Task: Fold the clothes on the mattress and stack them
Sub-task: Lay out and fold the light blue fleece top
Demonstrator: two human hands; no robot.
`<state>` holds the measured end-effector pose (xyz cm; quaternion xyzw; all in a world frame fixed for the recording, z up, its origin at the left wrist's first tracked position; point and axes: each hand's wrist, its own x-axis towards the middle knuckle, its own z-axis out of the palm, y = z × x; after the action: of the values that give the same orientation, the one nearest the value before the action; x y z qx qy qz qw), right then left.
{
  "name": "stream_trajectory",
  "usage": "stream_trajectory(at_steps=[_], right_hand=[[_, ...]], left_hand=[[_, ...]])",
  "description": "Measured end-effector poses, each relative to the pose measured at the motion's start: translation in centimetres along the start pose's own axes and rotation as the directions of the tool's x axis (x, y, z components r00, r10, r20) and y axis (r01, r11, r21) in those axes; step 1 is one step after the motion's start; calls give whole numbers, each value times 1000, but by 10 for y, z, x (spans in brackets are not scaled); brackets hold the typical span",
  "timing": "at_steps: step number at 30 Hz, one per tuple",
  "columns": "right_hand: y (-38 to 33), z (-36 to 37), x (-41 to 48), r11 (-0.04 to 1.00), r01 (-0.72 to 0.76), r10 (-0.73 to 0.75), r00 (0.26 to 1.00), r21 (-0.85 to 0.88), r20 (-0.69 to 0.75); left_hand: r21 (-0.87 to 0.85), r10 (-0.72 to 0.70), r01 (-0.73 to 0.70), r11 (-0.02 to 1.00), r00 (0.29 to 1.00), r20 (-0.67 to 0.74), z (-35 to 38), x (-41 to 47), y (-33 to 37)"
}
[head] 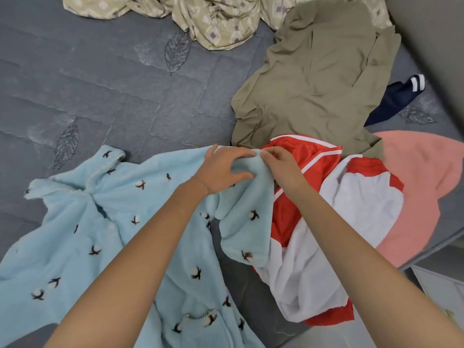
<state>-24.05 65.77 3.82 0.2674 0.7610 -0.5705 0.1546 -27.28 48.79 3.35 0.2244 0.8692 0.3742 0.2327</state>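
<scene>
Mattress [100,96]: left hand [224,169], right hand [282,167] pinch one garment [113,234].

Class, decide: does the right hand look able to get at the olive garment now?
Probably, once freed: the right hand pinches the blue garment, but the olive garment lies uncovered just beyond it.

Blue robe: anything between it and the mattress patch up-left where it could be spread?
Nothing visible. Left hand and right hand pinch the robe at its edge; the mattress up-left shows only quilting.
</scene>
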Motion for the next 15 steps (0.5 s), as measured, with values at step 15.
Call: stream_trajectory(at_steps=[15], right_hand=[[45,-12,-44,971,-20,52,990,-240,128]], left_hand=[[-511,-424,212,833,838,-343,13,24,16]])
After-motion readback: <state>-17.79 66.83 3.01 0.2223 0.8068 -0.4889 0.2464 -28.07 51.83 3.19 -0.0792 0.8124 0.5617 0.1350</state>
